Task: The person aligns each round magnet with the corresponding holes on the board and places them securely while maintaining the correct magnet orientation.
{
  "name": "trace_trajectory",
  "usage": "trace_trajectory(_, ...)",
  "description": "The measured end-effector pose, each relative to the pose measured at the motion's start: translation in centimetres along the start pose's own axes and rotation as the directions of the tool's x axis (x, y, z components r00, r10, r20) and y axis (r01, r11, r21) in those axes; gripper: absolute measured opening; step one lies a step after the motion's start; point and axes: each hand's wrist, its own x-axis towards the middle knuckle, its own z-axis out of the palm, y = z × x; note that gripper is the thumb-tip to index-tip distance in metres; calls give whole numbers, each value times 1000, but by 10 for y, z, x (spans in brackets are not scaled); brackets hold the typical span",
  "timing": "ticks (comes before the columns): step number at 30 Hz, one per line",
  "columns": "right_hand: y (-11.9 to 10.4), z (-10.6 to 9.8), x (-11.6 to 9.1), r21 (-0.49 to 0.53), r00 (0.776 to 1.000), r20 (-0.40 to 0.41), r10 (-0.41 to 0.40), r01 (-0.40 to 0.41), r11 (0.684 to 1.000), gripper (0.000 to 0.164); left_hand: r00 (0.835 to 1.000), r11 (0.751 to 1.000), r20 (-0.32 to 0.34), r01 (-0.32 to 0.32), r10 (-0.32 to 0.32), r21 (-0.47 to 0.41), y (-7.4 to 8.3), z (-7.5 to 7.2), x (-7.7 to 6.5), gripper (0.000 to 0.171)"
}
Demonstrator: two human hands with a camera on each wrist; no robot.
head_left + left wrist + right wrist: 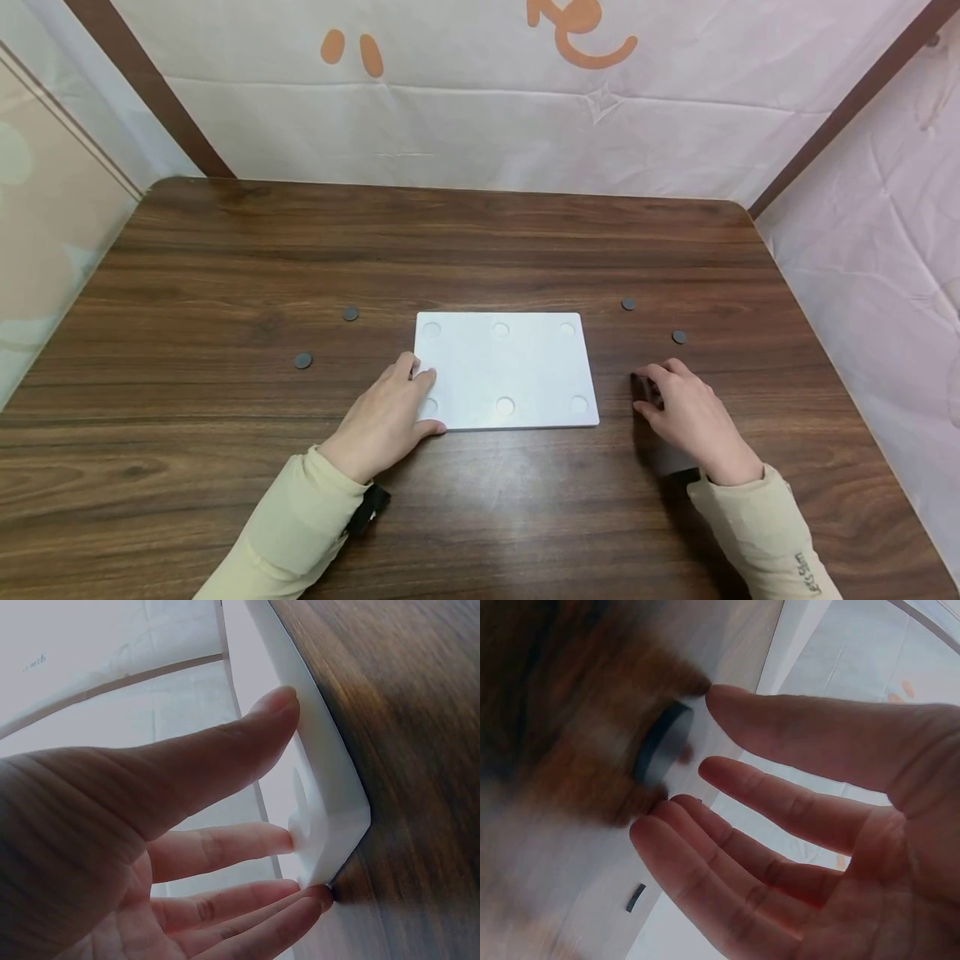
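Note:
A white rectangular board (517, 367) with several shallow round recesses lies flat on the table. My left hand (386, 417) rests at its near left corner: the thumb touches the front edge, one finger lies on the top, and the other fingertips meet the left edge. To the right of the board, my right hand (690, 417) hovers low over the table with thumb and fingers spread. In the right wrist view a dark round disc (664, 744) lies on the table between thumb and fingertips, apparently untouched. From the head view I cannot make this disc out.
Two dark discs lie left of the board, one nearer (303, 360) and one farther (350, 313). Two more discs, a far one (628, 304) and a nearer one (678, 337), lie to the right. A pale fabric wall (487, 133) stands behind the brown wooden table (480, 250).

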Motion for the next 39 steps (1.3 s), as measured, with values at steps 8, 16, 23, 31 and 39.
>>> trace_trajectory(8, 4, -1, -2, 12, 1000, 12, -2, 2, 1000, 31, 1000, 1000, -2, -4, 4, 2, -1, 0, 0, 47)
trace_trajectory(16, 9, -3, -3, 0, 1000, 18, -10, 10, 1000, 30, 1000, 1000, -10, -2, 2, -11, -1, 0, 0, 47)
trace_trajectory(23, 11, -2, -7, -12, 1000, 3, 3, -3, 1000, 23, 1000, 1000, -16, -11, 11, -13, -1, 1, 0, 47)
trace_trajectory(31, 14, -1, -9, -1, 1000, -5, -6, 6, 1000, 13, 999, 1000, -25, -21, 21, -9, -2, 1, 0, 48)
trace_trajectory(39, 13, 1, -11, 14, 1000, 11, -7, 7, 1000, 12, 1000, 1000, -23, -16, 16, -8, -1, 1, 0, 50)
